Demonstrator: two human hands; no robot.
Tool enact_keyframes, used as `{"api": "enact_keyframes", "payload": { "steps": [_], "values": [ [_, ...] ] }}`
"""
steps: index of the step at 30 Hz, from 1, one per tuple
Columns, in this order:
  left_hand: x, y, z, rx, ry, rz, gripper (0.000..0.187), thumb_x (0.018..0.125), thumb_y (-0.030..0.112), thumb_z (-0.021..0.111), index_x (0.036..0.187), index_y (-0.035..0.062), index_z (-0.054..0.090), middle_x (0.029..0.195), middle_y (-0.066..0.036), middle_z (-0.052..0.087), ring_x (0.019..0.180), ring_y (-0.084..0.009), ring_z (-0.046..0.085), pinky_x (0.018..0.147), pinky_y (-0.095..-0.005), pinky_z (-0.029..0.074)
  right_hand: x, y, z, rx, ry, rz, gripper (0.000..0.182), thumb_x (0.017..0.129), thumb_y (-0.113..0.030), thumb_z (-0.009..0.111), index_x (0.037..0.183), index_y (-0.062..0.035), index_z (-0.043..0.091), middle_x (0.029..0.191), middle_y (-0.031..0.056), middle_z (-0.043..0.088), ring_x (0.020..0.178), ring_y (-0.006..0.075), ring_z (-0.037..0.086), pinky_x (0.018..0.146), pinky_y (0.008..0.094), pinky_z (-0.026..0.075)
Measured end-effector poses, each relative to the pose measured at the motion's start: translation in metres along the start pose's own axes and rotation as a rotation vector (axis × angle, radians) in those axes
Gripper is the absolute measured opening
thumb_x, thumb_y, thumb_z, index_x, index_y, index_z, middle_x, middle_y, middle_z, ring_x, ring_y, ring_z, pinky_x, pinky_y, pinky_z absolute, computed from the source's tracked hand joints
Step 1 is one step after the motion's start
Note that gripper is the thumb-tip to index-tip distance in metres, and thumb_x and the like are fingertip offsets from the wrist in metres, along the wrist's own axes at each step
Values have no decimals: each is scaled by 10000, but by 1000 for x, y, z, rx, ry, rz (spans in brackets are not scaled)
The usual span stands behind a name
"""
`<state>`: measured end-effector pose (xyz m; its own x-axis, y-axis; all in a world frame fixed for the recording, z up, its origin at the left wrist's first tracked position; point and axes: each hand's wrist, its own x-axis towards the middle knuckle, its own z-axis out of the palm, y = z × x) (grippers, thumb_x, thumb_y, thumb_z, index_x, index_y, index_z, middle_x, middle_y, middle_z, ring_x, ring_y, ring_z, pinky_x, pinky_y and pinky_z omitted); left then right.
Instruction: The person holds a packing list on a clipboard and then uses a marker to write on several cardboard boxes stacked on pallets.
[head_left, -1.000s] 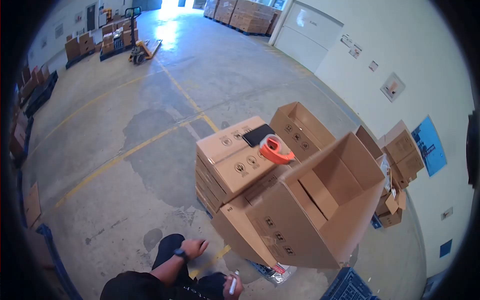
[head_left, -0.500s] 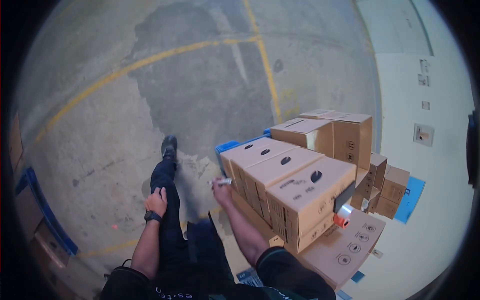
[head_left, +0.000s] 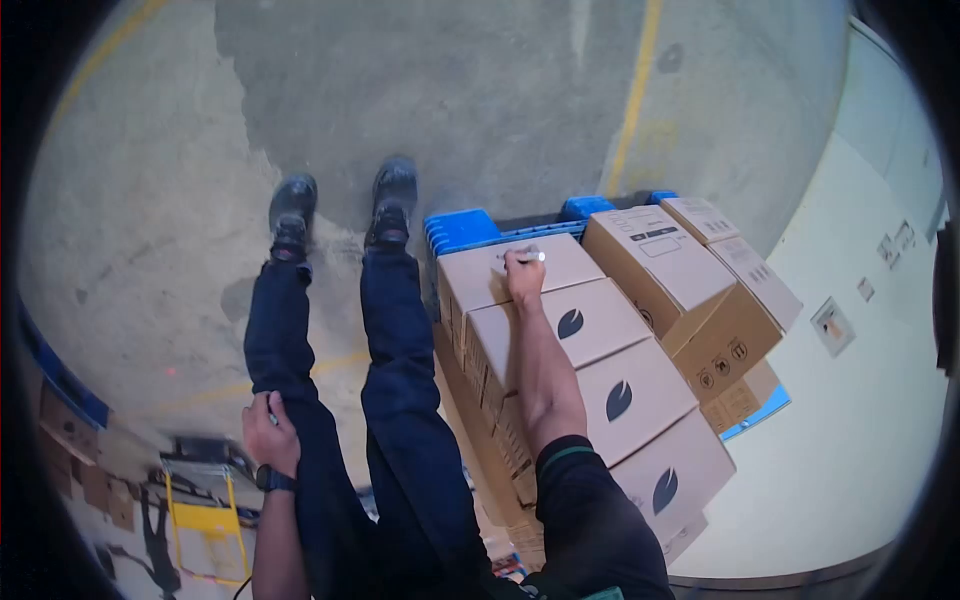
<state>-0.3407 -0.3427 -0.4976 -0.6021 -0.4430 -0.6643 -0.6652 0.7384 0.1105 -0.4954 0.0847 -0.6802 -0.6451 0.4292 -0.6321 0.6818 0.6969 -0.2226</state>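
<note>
My right hand (head_left: 521,280) grips a white marker (head_left: 537,257) over the top of the farthest cardboard box (head_left: 470,275) in a row. The marker's tip is at the box top, near a small dark mark; contact is hard to tell. Under my forearm lies the neighbouring box (head_left: 625,312), printed with a dark leaf. My left hand (head_left: 270,432) is closed beside my left thigh, with a watch on its wrist. Something small and greenish shows between its fingers, too small to name.
The boxes stand on a blue pallet (head_left: 462,226). More cartons (head_left: 665,260) are stacked to the right, near a white wall (head_left: 840,420). A yellow-framed cart (head_left: 205,525) and another blue pallet edge (head_left: 60,375) are at lower left. Yellow lines mark the concrete floor.
My right hand has moved with the marker from beside the row to over the farthest box. The view has shifted, and both my feet now show beside the pallet. My left hand stays by my thigh.
</note>
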Motion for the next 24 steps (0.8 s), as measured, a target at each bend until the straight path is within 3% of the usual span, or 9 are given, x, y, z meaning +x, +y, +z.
{"api": "enact_keyframes", "payload": {
  "steps": [2, 3, 5, 6, 10, 13, 18, 22, 24],
  "values": [
    [-7, 6, 9, -44, 30, -82, 218, 912, 266, 510, 901, 63, 590, 755, -159, 554, 713, -351, 539, 613, -438, 410, 29, 14, 20, -45, -55, -99, 232, 787, -219, 628, 714, -23, 526, 630, 88, 601, 595, 172, 581, 571, 327, 467],
    [-12, 12, 20, -29, 7, -105, 218, 912, 266, 510, 901, 63, 590, 755, -159, 554, 713, -351, 539, 613, -438, 410, 34, 10, 24, -61, -84, -84, 232, 787, -219, 628, 714, -23, 526, 630, 88, 601, 595, 172, 581, 571, 327, 467],
    [-18, 34, 36, -55, -59, -114, 202, 907, 251, 516, 889, 62, 587, 749, -154, 554, 732, -348, 541, 622, -432, 414, 38, 5, 27, -108, -165, -112, 258, 782, -229, 636, 694, -20, 513, 619, 94, 599, 591, 181, 578, 579, 338, 463],
    [-17, 48, 39, 0, -138, -112, 206, 902, 245, 516, 881, 53, 587, 784, -147, 576, 755, -345, 540, 638, -429, 418, 44, 12, 32, -112, -224, -56, 273, 760, -233, 657, 753, 6, 526, 703, 171, 617, 643, 283, 599, 624, 397, 462],
    [-15, 64, 51, 82, -202, -56, 213, 896, 244, 516, 877, 47, 594, 863, -130, 619, 764, -338, 540, 659, -441, 423, 47, 8, 31, -241, -322, -97, 272, 767, -237, 646, 750, 6, 524, 691, 179, 608, 636, 302, 594, 625, 402, 460],
    [-12, 69, 52, 91, -175, -49, 209, 895, 247, 519, 874, 53, 597, 843, -123, 620, 763, -331, 546, 653, -437, 425, 41, 3, 30, -158, -258, -125, 270, 771, -237, 631, 744, 6, 517, 690, 186, 602, 637, 318, 588, 628, 408, 458],
    [-11, 73, 59, 118, -217, -28, 211, 893, 256, 523, 876, 60, 602, 833, -115, 625, 745, -326, 552, 642, -430, 427, 46, 5, 26, -221, -383, -100, 271, 767, -232, 624, 726, 11, 512, 678, 180, 591, 640, 281, 581, 621, 393, 455],
    [-13, 67, 67, 145, -210, 2, 225, 895, 272, 516, 876, 65, 602, 841, -109, 632, 734, -326, 556, 639, -425, 431, 44, 7, 29, -113, -321, -99, 272, 764, -226, 627, 715, 12, 505, 662, 170, 580, 617, 255, 558, 611, 386, 450],
    [-13, 67, 68, 153, -224, -6, 230, 897, 277, 512, 877, 67, 603, 843, -108, 634, 738, -324, 558, 642, -424, 434, 43, 6, 28, -133, -313, -139, 296, 751, -255, 638, 662, -15, 488, 605, 103, 545, 576, 165, 493, 559, 357, 425]
  ]
}}
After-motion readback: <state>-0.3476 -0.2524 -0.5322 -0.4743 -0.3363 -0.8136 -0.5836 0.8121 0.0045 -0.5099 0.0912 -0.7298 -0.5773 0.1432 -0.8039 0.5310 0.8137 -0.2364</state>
